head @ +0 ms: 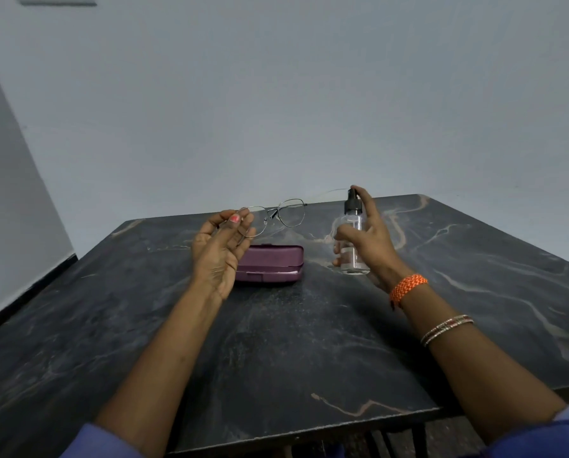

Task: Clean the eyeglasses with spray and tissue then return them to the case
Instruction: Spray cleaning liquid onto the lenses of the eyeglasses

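Gleaming thin wire-rimmed eyeglasses (278,217), clear lenses

I can read no text anywhere in my view. The spray bottle (352,241) carries a pale label band low on its clear body, but whatever is printed there is too small and blurred for me to make out. The purple eyeglass case (270,264) shows me no brand or lettering, and the thin frame of the eyeglasses (278,216) shows no legible marking.
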